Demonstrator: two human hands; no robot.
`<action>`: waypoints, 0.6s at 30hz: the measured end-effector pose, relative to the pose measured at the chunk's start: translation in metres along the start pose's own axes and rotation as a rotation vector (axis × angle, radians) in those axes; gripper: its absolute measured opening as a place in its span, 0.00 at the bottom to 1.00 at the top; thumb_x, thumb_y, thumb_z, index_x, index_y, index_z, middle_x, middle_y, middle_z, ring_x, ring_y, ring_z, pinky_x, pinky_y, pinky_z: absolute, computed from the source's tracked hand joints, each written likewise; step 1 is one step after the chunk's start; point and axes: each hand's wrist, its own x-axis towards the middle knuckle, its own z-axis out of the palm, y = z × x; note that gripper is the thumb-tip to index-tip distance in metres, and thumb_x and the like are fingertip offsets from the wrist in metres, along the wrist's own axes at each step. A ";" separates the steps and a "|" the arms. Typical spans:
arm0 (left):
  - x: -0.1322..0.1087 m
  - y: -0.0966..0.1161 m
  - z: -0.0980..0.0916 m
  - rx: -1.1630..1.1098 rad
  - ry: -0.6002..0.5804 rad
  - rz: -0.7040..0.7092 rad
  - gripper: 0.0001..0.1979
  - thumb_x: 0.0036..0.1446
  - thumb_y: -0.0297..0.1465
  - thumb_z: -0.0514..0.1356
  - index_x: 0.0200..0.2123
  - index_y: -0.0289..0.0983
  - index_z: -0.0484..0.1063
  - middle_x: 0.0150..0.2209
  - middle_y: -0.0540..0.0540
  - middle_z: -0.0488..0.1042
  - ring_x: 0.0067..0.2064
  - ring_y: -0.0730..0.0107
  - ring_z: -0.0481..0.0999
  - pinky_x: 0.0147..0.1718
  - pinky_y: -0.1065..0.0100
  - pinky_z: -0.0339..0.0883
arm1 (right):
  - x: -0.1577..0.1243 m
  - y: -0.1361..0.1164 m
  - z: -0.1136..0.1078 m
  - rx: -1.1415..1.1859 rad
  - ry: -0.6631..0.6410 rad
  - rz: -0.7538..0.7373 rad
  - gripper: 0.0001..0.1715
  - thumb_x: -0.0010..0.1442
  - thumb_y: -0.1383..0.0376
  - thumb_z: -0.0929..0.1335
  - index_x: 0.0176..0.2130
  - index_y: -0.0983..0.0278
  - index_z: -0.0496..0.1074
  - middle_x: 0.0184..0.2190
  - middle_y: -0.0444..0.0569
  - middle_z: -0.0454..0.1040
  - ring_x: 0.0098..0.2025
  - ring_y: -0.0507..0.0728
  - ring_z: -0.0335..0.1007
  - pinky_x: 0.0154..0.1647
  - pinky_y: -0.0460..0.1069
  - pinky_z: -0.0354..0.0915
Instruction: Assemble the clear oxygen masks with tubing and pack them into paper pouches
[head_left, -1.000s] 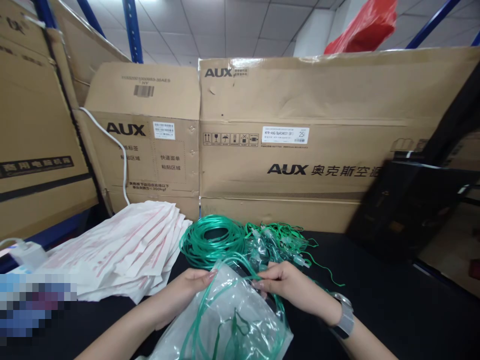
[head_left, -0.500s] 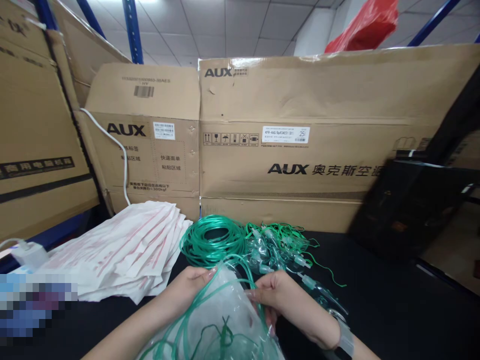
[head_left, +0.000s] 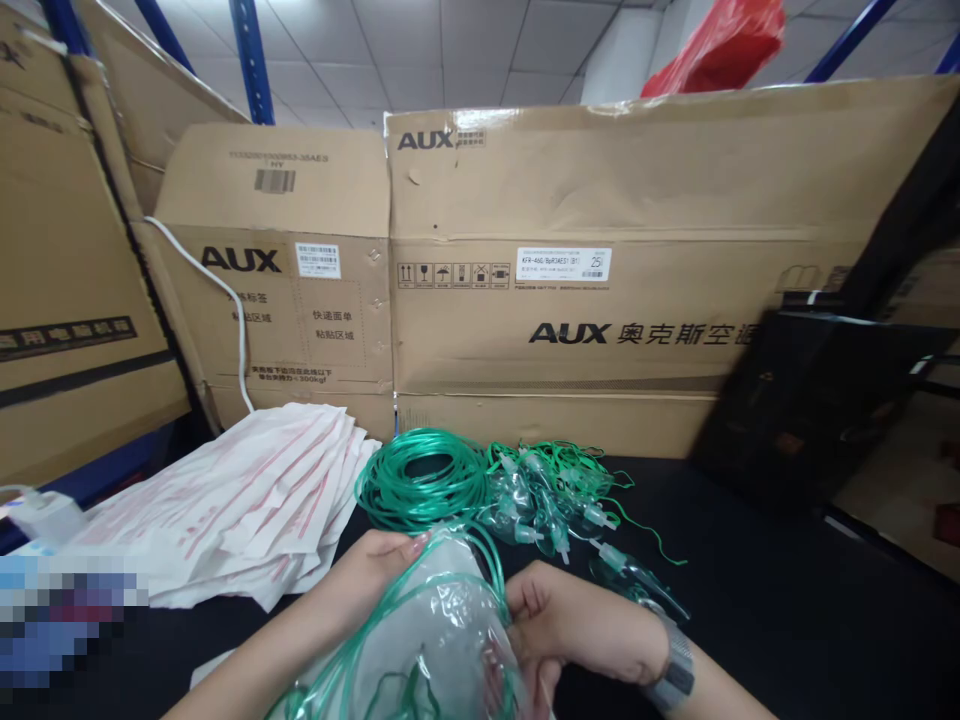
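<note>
A clear plastic bag (head_left: 442,610) with looped green tubing (head_left: 360,635) and a green strap (head_left: 409,690) showing in it lies at the bottom centre. At its upper left edge my left hand (head_left: 390,550) is closed, thumb on the film beside the tubing. My right hand (head_left: 547,620) is closed at the bag's right side, with some fingers seen through the film; whether they are inside or behind it I cannot tell. Beyond the hands rest a coil of green tubing (head_left: 382,490) and a pile of clear green masks (head_left: 525,500) with green straps.
A fanned stack of white printed pouches (head_left: 247,500) lies to the left, near a white plug (head_left: 49,515). Another mask (head_left: 637,575) is right of the pile. Cardboard boxes (head_left: 480,210) wall off the back; a black box (head_left: 817,400) stands at the right on the black table (head_left: 750,600).
My right hand has moved down along the bag's right side, its fingers now showing through the film. The left hand keeps its hold, and the view has shifted slightly.
</note>
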 end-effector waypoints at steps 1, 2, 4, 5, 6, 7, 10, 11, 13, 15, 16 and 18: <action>-0.001 0.002 -0.001 0.000 0.002 -0.004 0.23 0.41 0.50 0.59 0.16 0.33 0.65 0.14 0.55 0.59 0.19 0.77 0.52 0.19 0.73 0.46 | -0.002 0.000 -0.004 -0.009 -0.040 0.021 0.16 0.42 0.59 0.71 0.26 0.71 0.72 0.19 0.46 0.73 0.20 0.50 0.71 0.20 0.41 0.65; -0.003 0.004 -0.002 0.000 0.007 -0.010 0.23 0.41 0.50 0.59 0.16 0.34 0.65 0.14 0.55 0.59 0.19 0.78 0.52 0.18 0.73 0.45 | -0.003 0.000 -0.007 -0.011 -0.060 0.031 0.16 0.43 0.58 0.71 0.25 0.71 0.72 0.18 0.46 0.73 0.20 0.50 0.71 0.21 0.42 0.66; -0.003 0.006 -0.004 -0.008 0.027 -0.024 0.23 0.40 0.50 0.59 0.16 0.34 0.65 0.14 0.55 0.59 0.19 0.78 0.52 0.18 0.73 0.45 | -0.005 -0.001 -0.011 0.020 -0.043 0.000 0.17 0.45 0.57 0.70 0.24 0.71 0.70 0.18 0.47 0.73 0.21 0.50 0.72 0.22 0.42 0.66; -0.002 0.006 -0.005 -0.014 0.039 -0.029 0.23 0.40 0.50 0.60 0.16 0.34 0.66 0.14 0.54 0.60 0.19 0.77 0.53 0.18 0.73 0.46 | -0.005 -0.002 -0.011 0.063 -0.009 -0.040 0.18 0.46 0.57 0.70 0.24 0.71 0.69 0.19 0.47 0.73 0.22 0.51 0.72 0.22 0.42 0.66; -0.001 0.005 -0.006 -0.022 0.048 -0.030 0.22 0.40 0.49 0.60 0.17 0.33 0.67 0.15 0.54 0.62 0.19 0.77 0.54 0.19 0.73 0.48 | -0.005 -0.003 -0.010 0.120 0.032 -0.087 0.18 0.47 0.56 0.70 0.25 0.70 0.68 0.20 0.48 0.73 0.23 0.52 0.72 0.23 0.43 0.66; 0.001 0.004 -0.007 -0.031 0.054 -0.029 0.22 0.40 0.49 0.60 0.19 0.33 0.68 0.15 0.53 0.64 0.20 0.76 0.56 0.20 0.73 0.50 | -0.005 -0.004 -0.009 0.183 0.070 -0.133 0.18 0.47 0.56 0.70 0.26 0.70 0.67 0.22 0.49 0.74 0.24 0.53 0.73 0.24 0.44 0.67; 0.003 0.000 -0.005 -0.053 0.048 -0.038 0.23 0.39 0.49 0.60 0.21 0.31 0.71 0.16 0.51 0.67 0.19 0.75 0.59 0.21 0.71 0.53 | -0.002 -0.004 -0.005 0.338 0.122 -0.216 0.17 0.49 0.56 0.70 0.28 0.68 0.65 0.24 0.48 0.74 0.28 0.53 0.73 0.30 0.47 0.67; 0.003 -0.001 -0.003 -0.060 0.041 -0.044 0.24 0.39 0.50 0.60 0.21 0.31 0.71 0.16 0.50 0.67 0.19 0.75 0.59 0.21 0.71 0.53 | 0.000 -0.003 -0.003 0.356 0.109 -0.228 0.17 0.49 0.56 0.70 0.28 0.68 0.65 0.24 0.47 0.74 0.28 0.53 0.73 0.32 0.48 0.67; 0.002 0.000 0.001 -0.073 0.030 -0.053 0.24 0.40 0.50 0.60 0.21 0.32 0.71 0.15 0.50 0.67 0.18 0.75 0.59 0.20 0.71 0.52 | 0.003 0.001 0.000 0.318 0.041 -0.225 0.16 0.47 0.57 0.70 0.28 0.68 0.67 0.24 0.46 0.72 0.26 0.51 0.71 0.32 0.48 0.66; -0.001 0.003 0.005 -0.081 0.021 -0.055 0.22 0.39 0.49 0.61 0.19 0.32 0.70 0.14 0.52 0.66 0.18 0.76 0.58 0.20 0.72 0.51 | 0.005 0.006 0.002 0.174 -0.051 -0.191 0.16 0.43 0.58 0.72 0.28 0.69 0.70 0.22 0.43 0.71 0.23 0.48 0.68 0.29 0.45 0.64; -0.002 0.005 0.006 -0.082 0.017 -0.053 0.21 0.39 0.48 0.61 0.17 0.33 0.69 0.14 0.53 0.65 0.18 0.77 0.56 0.20 0.72 0.50 | 0.005 0.007 0.002 0.083 -0.089 -0.168 0.16 0.42 0.59 0.73 0.27 0.69 0.72 0.21 0.42 0.69 0.22 0.47 0.65 0.27 0.43 0.62; -0.003 0.008 0.006 -0.081 0.013 -0.048 0.21 0.39 0.47 0.62 0.15 0.33 0.68 0.13 0.54 0.63 0.18 0.78 0.54 0.19 0.73 0.48 | 0.004 0.007 0.002 -0.083 -0.114 -0.130 0.14 0.42 0.59 0.72 0.24 0.69 0.73 0.19 0.40 0.67 0.21 0.45 0.61 0.26 0.42 0.60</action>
